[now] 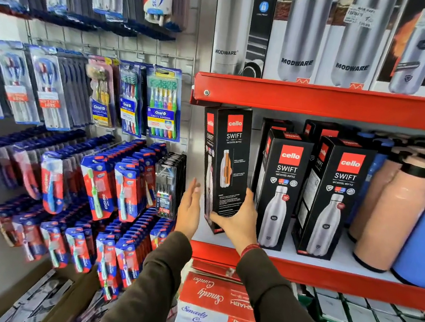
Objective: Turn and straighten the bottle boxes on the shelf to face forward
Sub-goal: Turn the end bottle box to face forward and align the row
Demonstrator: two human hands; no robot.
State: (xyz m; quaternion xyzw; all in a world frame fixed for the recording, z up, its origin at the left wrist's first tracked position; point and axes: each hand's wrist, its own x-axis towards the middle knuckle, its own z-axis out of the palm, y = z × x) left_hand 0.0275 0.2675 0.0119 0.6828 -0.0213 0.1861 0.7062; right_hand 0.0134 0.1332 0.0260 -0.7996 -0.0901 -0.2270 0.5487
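A tall black Cello Swift bottle box (229,160) stands at the left end of the red shelf (325,277), tilted, with a side panel toward me. My right hand (239,217) grips its lower front corner. Just left of the box is my left hand (189,209), open, fingers spread, apart from the box. Two more Cello Swift boxes (282,191) (333,199) stand to the right, fronts facing forward, with further black boxes behind them.
Peach and blue loose bottles (392,212) fill the shelf's right side. Modware bottle boxes (328,36) stand on the shelf above. Hanging toothbrush packs (111,188) cover the wall at left. Smarty Combo cartons (217,311) and white boxes lie below.
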